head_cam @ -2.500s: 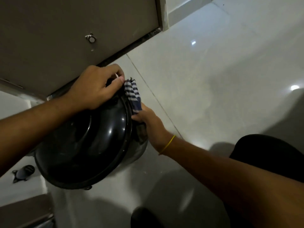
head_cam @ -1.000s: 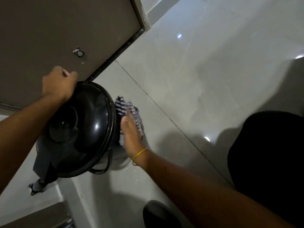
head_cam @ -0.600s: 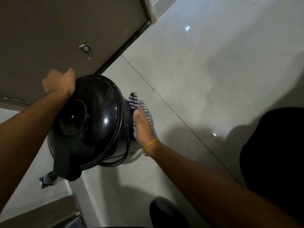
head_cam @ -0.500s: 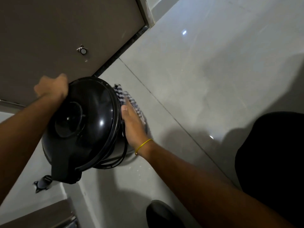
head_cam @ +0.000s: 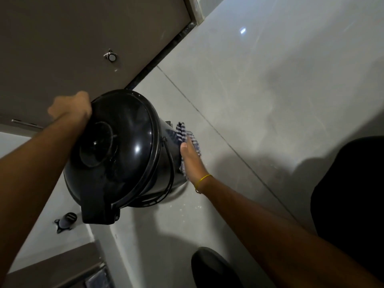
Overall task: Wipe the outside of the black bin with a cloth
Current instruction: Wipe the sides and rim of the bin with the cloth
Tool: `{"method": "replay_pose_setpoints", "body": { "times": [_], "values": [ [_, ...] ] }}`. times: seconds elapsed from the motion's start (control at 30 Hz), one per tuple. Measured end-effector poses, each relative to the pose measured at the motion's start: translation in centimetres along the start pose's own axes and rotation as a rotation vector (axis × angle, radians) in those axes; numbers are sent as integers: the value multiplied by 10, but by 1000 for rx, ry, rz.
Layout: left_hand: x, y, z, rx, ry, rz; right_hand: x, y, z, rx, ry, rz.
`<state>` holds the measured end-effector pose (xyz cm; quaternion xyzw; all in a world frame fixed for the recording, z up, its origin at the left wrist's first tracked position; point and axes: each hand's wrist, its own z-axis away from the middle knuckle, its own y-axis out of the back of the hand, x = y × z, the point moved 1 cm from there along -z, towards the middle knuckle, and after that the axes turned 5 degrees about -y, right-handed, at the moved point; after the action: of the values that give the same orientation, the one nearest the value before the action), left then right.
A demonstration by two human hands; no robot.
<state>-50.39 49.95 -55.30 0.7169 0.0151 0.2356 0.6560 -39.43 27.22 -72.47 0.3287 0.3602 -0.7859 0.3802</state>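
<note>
Black bin (head_cam: 128, 150) tilted on pale floor tiles (head_cam: 270, 90) beside a brown door (head_cam: 72, 38), mid-wipe.

Striped cloth (head_cam: 187, 138) pressed flat to the bin's right side by right hand (head_cam: 192, 161), fingers together and extended; left hand (head_cam: 70, 107) curled over the far lid rim, steadying, finger detail blurred. Probably partway: right wall being covered, remaining sides impossible to judge clean or not.

Door (head_cam: 62, 38) close behind bin (head_cam: 124, 146), open floor (head_cam: 270, 90) right
</note>
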Motion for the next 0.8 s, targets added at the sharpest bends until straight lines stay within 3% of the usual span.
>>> {"method": "replay_pose_setpoints", "body": {
  "times": [0.2, 0.27, 0.37, 0.47, 0.6, 0.8],
  "values": [
    [-5, -3, -16, 27, 66, 140, -49, -17, 5, -79, 176, -24],
    [-8, -4, -18, -25, 5, 190, -53, -18, 6, -109, 179, -68],
    [-3, -2, -7, -16, 46, 215, -39, -15, 8, -68, 211, 53],
    [0, -2, -4, 0, 72, 145, -13, -6, 3, 15, 131, 106],
    [-1, 2, -2, -35, 48, 40, 23, 9, 2, -9, -56, 46],
    [0, 4, 1, -66, -11, -11, 1, -16, 30, 19, -54, -102]
  ]
}}
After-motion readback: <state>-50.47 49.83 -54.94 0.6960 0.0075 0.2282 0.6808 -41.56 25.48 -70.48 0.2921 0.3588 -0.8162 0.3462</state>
